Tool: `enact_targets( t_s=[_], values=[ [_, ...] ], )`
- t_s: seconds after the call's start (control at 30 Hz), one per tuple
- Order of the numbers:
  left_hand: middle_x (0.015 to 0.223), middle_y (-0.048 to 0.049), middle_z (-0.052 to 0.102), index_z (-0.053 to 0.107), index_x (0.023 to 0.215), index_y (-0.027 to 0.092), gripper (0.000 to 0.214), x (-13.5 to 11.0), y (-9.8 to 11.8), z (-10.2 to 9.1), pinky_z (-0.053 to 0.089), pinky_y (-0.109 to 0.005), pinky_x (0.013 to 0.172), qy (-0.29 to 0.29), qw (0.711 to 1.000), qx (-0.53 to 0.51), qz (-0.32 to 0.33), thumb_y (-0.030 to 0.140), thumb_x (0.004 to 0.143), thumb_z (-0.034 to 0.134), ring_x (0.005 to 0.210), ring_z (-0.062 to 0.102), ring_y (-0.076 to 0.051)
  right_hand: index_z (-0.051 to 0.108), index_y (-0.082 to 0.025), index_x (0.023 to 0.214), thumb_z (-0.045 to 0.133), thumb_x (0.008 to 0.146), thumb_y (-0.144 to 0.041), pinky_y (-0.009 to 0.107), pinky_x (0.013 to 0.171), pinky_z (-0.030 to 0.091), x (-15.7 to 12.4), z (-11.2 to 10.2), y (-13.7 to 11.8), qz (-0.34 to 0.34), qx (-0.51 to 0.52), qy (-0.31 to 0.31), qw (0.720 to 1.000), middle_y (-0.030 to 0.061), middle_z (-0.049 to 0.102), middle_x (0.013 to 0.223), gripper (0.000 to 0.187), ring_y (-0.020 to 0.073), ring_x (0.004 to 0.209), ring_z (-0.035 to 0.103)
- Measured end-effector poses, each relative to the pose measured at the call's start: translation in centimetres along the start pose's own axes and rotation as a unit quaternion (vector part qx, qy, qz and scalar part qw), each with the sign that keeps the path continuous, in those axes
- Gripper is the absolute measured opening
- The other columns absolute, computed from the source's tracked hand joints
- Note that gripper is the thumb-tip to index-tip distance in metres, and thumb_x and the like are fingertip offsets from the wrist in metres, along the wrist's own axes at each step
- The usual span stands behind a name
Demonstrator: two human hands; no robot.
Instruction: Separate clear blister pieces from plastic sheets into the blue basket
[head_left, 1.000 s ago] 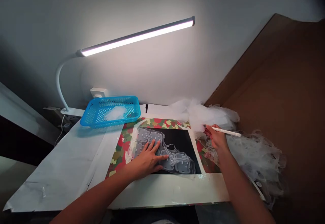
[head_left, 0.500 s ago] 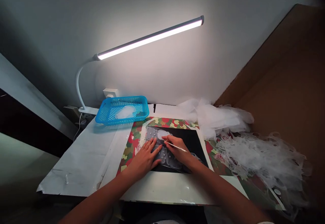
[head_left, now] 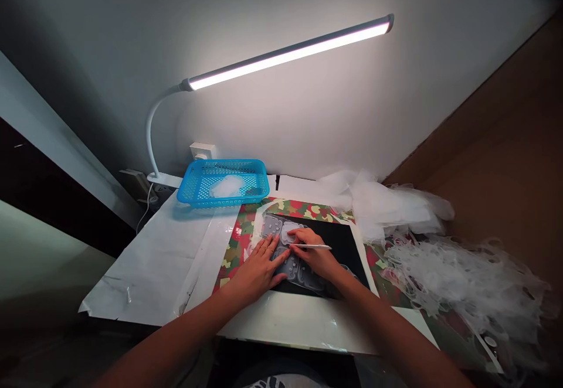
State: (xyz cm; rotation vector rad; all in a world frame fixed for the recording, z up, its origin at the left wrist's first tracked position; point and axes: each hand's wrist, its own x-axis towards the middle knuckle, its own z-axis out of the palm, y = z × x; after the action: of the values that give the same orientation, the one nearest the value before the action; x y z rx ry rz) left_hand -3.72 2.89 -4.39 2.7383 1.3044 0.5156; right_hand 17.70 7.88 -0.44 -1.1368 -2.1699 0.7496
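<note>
A translucent moulded sheet with several raised square pads lies on a black mat. My left hand presses flat on the sheet, fingers spread. My right hand rests beside it on the sheet, pinching a thin white stick tool that points right. The fingertips of both hands nearly touch over one pad.
A blue perforated basket with a pale lump inside stands at the back left, under a white bar lamp. Heaps of translucent trimmings fill the right side. A camouflage-patterned sheet underlies the mat. Brown cardboard rises on the right.
My right hand came from the trimmings heap on the right over to the sheet, bringing the stick tool with it. The view shifted rightwards. My left hand stayed pressed on the sheet.
</note>
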Motion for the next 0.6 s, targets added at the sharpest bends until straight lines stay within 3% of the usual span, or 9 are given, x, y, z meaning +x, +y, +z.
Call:
enact_targets(
  t_s=[0.13, 0.23, 0.3, 0.37, 0.43, 0.5, 0.6],
  values=[
    [0.16, -0.012, 0.021, 0.04, 0.145, 0.031, 0.057, -0.1, -0.2, 0.0, 0.032, -0.053, 0.111, 0.001, 1.0, -0.016, 0.001, 0.043, 0.092, 0.056, 0.145, 0.023, -0.036, 0.059, -0.022, 0.076, 0.057, 0.088, -0.019, 0.042, 0.094, 0.047, -0.9, 1.0, 0.3, -0.025, -0.015, 0.006, 1.0, 0.008, 0.067, 0.116, 0.013, 0.0242, 0.108, 0.059],
    [0.161, -0.011, 0.014, 0.041, 0.145, 0.033, 0.056, -0.2, -0.4, 0.2, 0.032, -0.056, 0.111, 0.001, 1.0, -0.028, 0.004, 0.043, 0.092, 0.056, 0.145, 0.019, -0.037, 0.063, -0.022, 0.085, 0.052, 0.091, -0.02, 0.045, 0.097, 0.046, -0.9, 2.2, 0.5, -0.068, -0.051, 0.04, 0.996, 0.0101, 0.067, 0.116, 0.013, 0.0264, 0.11, 0.057],
    [0.162, -0.0104, 0.013, 0.042, 0.144, 0.035, 0.054, -0.2, -0.4, 0.1, 0.032, -0.059, 0.11, -0.003, 1.0, -0.03, -0.003, 0.043, 0.092, 0.056, 0.145, 0.018, -0.039, 0.065, -0.022, 0.09, 0.048, 0.092, -0.023, 0.043, 0.092, 0.048, -0.2, 1.8, 1.2, -0.058, -0.045, 0.08, 0.994, 0.0099, 0.069, 0.109, 0.017, 0.0253, 0.101, 0.06],
    [0.162, -0.0102, 0.014, 0.043, 0.143, 0.037, 0.053, -0.1, -0.4, 0.0, 0.033, -0.06, 0.108, -0.01, 1.0, -0.028, -0.01, 0.042, 0.091, 0.057, 0.145, 0.019, -0.041, 0.065, -0.022, 0.084, 0.05, 0.09, -0.031, 0.035, 0.078, 0.051, 0.7, -0.2, 2.8, 0.022, 0.003, 0.175, 0.984, 0.0062, 0.07, 0.09, 0.018, 0.0209, 0.081, 0.062],
    [0.161, -0.0106, 0.018, 0.045, 0.142, 0.038, 0.053, 0.0, -0.3, -0.3, 0.035, -0.061, 0.106, -0.023, 0.999, -0.027, -0.012, 0.043, 0.091, 0.058, 0.144, 0.02, -0.042, 0.054, -0.021, 0.062, 0.063, 0.077, -0.043, 0.027, 0.057, 0.046, 1.4, -3.4, 5.2, 0.149, 0.06, 0.338, 0.927, -0.0019, 0.057, 0.059, 0.028, 0.0148, 0.056, 0.052],
    [0.16, -0.0114, 0.021, 0.046, 0.141, 0.038, 0.053, 0.3, -0.3, -0.7, 0.036, -0.061, 0.105, -0.039, 0.999, -0.026, -0.013, 0.043, 0.089, 0.059, 0.143, 0.022, -0.043, 0.041, -0.023, 0.054, 0.062, 0.074, -0.052, 0.024, 0.048, 0.038, 1.3, -7.0, 7.5, 0.184, 0.072, 0.395, 0.897, -0.0071, 0.042, 0.047, 0.041, 0.0112, 0.047, 0.042],
    [0.157, -0.0126, 0.026, 0.048, 0.14, 0.039, 0.054, 0.7, -0.2, -1.6, 0.036, -0.062, 0.103, -0.058, 0.998, -0.022, -0.012, 0.044, 0.088, 0.062, 0.141, 0.027, -0.044, 0.036, -0.023, 0.053, 0.061, 0.072, -0.057, 0.023, 0.046, 0.035, 0.2, -10.8, 9.6, 0.197, 0.068, 0.434, 0.876, -0.009, 0.037, 0.044, 0.046, 0.0098, 0.045, 0.037]
  ],
)
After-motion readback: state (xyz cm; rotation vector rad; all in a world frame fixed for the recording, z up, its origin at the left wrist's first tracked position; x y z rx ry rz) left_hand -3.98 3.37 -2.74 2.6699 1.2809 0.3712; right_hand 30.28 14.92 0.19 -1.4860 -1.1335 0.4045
